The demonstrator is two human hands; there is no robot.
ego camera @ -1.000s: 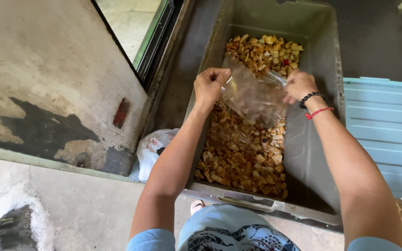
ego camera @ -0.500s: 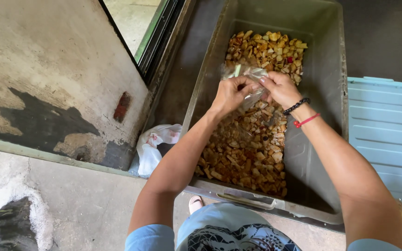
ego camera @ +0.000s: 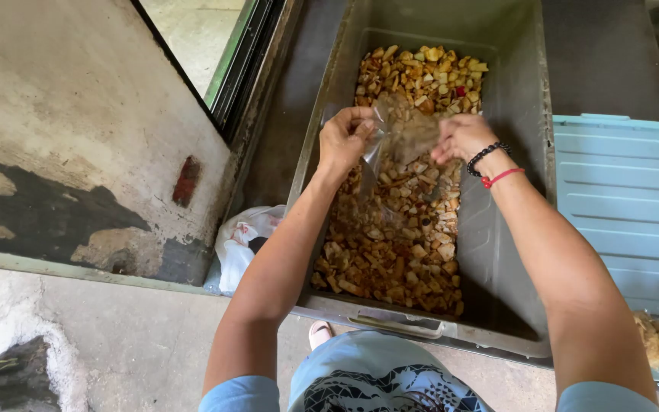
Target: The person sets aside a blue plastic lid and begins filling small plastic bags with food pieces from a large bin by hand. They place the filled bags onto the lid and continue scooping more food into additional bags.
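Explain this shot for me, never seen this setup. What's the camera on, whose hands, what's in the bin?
There is no machine here: a person wears one camera on the head, so you look down along their own arms. The left hand and the right hand together hold a clear plastic bag over a large grey bin. The bin holds a heap of small brown and yellow dried pieces. The right wrist wears a black bead bracelet and a red string. Right of the bin lies a light blue lid; on its left, a white plastic bag sits on the concrete floor.
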